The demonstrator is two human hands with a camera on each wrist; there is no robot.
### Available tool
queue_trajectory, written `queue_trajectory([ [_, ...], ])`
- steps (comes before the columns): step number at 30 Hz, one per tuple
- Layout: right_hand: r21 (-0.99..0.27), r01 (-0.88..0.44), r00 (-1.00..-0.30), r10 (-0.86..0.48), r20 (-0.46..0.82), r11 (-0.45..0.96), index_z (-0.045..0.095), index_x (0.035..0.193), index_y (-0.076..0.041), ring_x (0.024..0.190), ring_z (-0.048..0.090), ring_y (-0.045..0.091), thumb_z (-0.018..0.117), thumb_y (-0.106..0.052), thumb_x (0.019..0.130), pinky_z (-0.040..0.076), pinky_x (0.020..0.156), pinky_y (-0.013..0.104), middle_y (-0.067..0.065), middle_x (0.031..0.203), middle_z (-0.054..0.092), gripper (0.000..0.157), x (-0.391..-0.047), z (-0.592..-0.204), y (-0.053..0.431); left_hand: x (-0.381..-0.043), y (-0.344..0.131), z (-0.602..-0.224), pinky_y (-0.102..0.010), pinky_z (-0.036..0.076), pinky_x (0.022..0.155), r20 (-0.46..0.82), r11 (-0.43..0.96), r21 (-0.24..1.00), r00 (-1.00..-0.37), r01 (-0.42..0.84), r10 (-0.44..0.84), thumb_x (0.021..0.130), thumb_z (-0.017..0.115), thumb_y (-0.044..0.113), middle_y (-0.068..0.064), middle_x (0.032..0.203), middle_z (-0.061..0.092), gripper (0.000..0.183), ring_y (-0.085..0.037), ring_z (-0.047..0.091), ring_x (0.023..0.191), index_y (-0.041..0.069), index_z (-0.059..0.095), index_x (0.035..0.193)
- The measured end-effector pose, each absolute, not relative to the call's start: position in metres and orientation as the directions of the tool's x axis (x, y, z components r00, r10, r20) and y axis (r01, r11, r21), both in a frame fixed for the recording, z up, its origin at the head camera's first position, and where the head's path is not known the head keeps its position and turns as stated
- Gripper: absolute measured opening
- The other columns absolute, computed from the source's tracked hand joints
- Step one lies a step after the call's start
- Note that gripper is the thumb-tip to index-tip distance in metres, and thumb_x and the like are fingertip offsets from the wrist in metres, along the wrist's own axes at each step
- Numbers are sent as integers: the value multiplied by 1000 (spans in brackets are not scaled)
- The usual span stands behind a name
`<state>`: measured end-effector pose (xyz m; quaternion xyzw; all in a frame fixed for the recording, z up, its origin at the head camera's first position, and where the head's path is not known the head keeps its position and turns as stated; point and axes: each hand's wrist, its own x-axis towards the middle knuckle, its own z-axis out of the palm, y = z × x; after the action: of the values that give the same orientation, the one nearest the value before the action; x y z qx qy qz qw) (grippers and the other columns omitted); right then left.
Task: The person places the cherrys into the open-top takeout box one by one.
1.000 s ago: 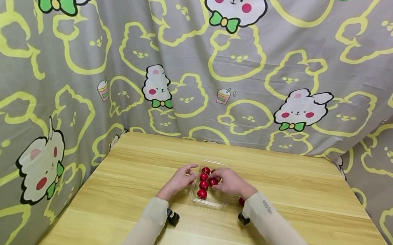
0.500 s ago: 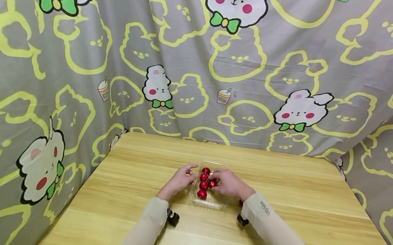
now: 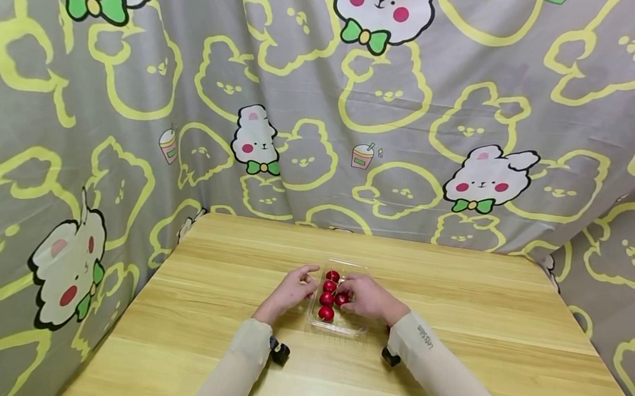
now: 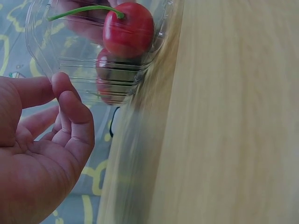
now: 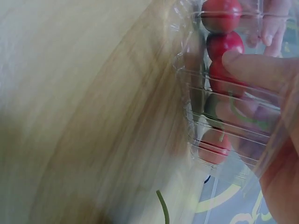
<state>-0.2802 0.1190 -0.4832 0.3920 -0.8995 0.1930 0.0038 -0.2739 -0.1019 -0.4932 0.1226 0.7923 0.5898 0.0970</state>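
A clear plastic box (image 3: 339,329) lies on the table, with several red cherries (image 3: 330,286) in a row along its left side. My left hand (image 3: 292,291) is at the box's left wall; in the left wrist view its thumb and fingertips come together at the rim, seemingly pinching it. Inside the box, my right hand (image 3: 368,297) pinches a cherry (image 3: 342,299) between thumb and fingers, beside the row. The right wrist view shows the thumb (image 5: 254,70) against red fruit through the clear wall. A green stem (image 4: 84,10) shows on the cherry nearest the left camera.
Another cherry (image 3: 389,327) lies on the table by the right wrist, mostly hidden by the sleeve; its stem (image 5: 162,205) appears in the right wrist view. The wooden table (image 3: 334,384) reaches back to a grey patterned curtain (image 3: 304,95).
My right hand has shifted slightly left and toward me inside the box with its cherry. Cherries in the row have nudged slightly left. The left hand has stayed in place.
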Motion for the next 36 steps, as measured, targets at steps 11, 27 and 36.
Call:
queue_trajectory([
  [11,-375,-720,-675,-714,186,584,70,92,-6,75,59,17,79,-8,75,49,66,24,1,87,60,19,-280,-484,119,-262,-102,-474,-43,49,64,-12,256,963,-941,79,337,94,52,-2,-18,85,54,46,-19,56,66,-7,40,138],
  [27,-392,-685,-706,-692,149,614,70,97,-7,81,59,15,77,-10,78,51,73,27,1,93,61,20,-278,-479,122,-273,-100,-493,-27,47,58,-16,270,960,-950,73,311,94,54,3,-8,83,53,47,-13,56,64,-1,42,140],
  [36,-446,-671,-718,-670,190,593,69,100,-2,84,61,21,74,-6,79,52,73,30,7,95,63,22,-278,-468,134,-275,-101,-495,-27,49,59,-12,258,963,-950,73,312,94,56,3,-8,83,53,49,-14,57,66,-2,41,140],
])
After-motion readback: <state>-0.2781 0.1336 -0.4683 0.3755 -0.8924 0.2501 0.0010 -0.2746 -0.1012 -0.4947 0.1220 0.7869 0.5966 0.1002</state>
